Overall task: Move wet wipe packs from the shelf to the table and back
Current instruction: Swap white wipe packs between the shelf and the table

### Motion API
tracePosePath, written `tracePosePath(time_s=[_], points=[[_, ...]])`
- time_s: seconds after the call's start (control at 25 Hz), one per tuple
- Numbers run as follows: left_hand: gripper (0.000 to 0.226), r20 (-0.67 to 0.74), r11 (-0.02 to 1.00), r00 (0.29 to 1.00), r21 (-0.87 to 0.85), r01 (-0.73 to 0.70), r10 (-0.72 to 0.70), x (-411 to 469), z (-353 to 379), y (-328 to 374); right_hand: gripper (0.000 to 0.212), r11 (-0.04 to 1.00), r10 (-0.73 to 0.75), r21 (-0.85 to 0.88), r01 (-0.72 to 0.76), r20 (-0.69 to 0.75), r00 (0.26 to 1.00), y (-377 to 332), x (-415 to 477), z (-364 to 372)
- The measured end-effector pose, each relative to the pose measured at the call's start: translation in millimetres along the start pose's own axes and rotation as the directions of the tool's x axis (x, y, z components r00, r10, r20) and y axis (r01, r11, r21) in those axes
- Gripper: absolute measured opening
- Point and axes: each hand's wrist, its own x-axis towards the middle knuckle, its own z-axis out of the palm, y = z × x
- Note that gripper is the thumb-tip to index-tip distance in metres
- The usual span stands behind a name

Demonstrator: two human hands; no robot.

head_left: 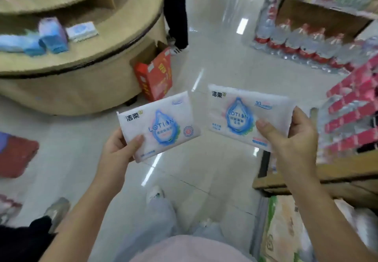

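Red carton, open, contents hidden, beside the table; left hand pinches left pack, right hand right pack.

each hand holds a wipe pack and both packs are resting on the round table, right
No, not resting on the table. In the head view the left hand holds one pack and the right hand the other pack, both up in the air over the floor.

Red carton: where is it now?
Head view, left of centre: the red carton stands on the floor beside the round display table, beyond the left wipe pack.
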Motion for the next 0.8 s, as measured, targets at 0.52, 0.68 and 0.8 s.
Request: tracePosePath(time_s=[0.52, 0.68, 0.8], points=[[0.019, -0.534, 0.999, 0.845, -0.05, -0.017, -0.013, 83.7, -282.8, 25.2, 0.027, 0.997, 0.071, -0.005, -0.082, 0.562, 0.824, 15.1, 42.5, 381.2], [0.022, -0.552, 0.998, 0.834, -0.056, -0.01, -0.022, 140.0, -322.6, 39.1, 0.026, 0.988, 0.141, -0.039, -0.146, 0.584, 0.8, 24.5, 70.5, 439.5], [0.024, -0.565, 0.997, 0.825, -0.079, -0.011, -0.035, 198.6, -346.8, 47.8, 0.027, 0.982, 0.176, -0.054, -0.179, 0.593, 0.786, 36.2, 108.3, 487.1]])
